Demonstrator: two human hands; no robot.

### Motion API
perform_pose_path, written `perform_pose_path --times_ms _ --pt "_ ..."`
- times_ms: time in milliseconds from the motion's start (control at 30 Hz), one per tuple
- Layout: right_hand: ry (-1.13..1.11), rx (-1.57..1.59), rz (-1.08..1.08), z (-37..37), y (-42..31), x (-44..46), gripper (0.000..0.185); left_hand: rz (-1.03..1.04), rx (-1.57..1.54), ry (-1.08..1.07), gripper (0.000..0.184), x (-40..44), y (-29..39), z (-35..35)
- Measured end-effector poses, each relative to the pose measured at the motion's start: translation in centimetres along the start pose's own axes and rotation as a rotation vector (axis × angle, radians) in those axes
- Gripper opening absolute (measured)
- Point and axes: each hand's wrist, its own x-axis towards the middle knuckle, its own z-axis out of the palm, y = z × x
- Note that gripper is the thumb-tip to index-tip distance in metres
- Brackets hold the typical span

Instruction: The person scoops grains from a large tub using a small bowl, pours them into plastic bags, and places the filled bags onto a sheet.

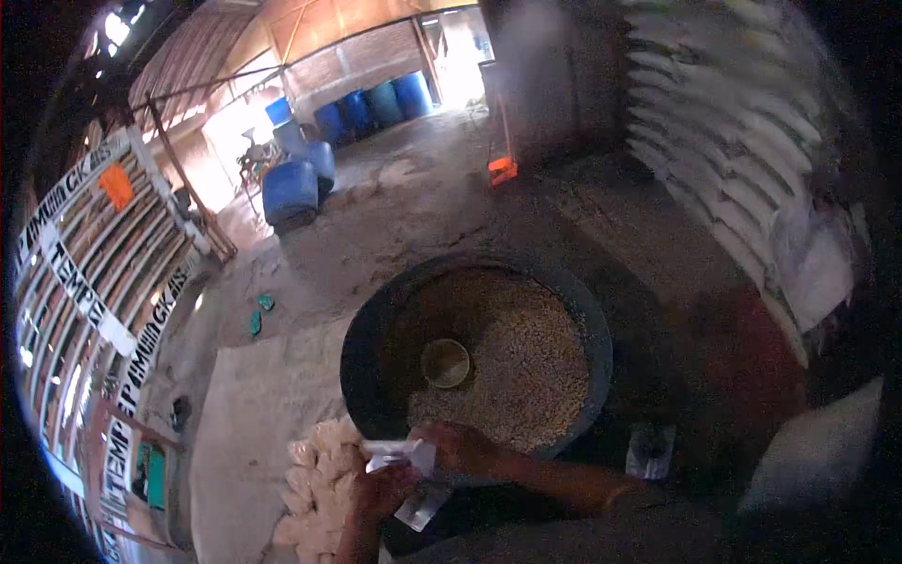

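Note:
In front of me, at the near rim of a large dark tub (362, 367), both my hands are together on a small whitish plastic bag (406, 455). My left hand (387, 487) grips it from below, fingers closed. On the bag's right side is my right hand (458, 447), its fingers bent against the plastic and partly in shadow. Pale beans (531, 367) fill much of the tub, and a round scoop or bowl (445, 363) rests among them. Another shiny piece of plastic (423, 508) lies just under my hands. What is inside the bag cannot be made out.
Several filled packets (324, 479) are heaped left of my hands on a pale mat (268, 385). Stacked sacks (700, 122) line the right wall. Blue barrels (291, 193) stand farther back. Green sandals (256, 322) lie on the floor; a slatted partition (103, 263) is at left.

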Motion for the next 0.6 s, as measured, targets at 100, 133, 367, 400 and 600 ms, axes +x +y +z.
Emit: perform_pose_path --times_ms 100,133,367,400,600 --pt "-0.043 -0.125 -0.481 -2.2 1.2 0.5 0.055 0.092 0.516 -0.085 0.056 2.5 2.3 -4.7" --pt "-0.015 -0.057 -0.435 -3.0 1.4 0.6 0.054 0.169 0.729 -0.106 0.049 4.1 2.2 -3.8" --pt "0.128 0.734 0.682 -8.5 7.0 -7.3 0.044 0.517 1.786 -0.213 0.037 9.0 -1.0 9.5" --pt "0.161 0.721 0.752 -9.2 4.9 -7.8 0.044 0.596 1.808 -0.224 0.034 9.8 -1.0 8.1" --pt "0.514 0.276 0.669 -8.0 14.8 -11.5 0.039 0.285 1.020 0.170 0.034 8.7 -5.0 14.2"
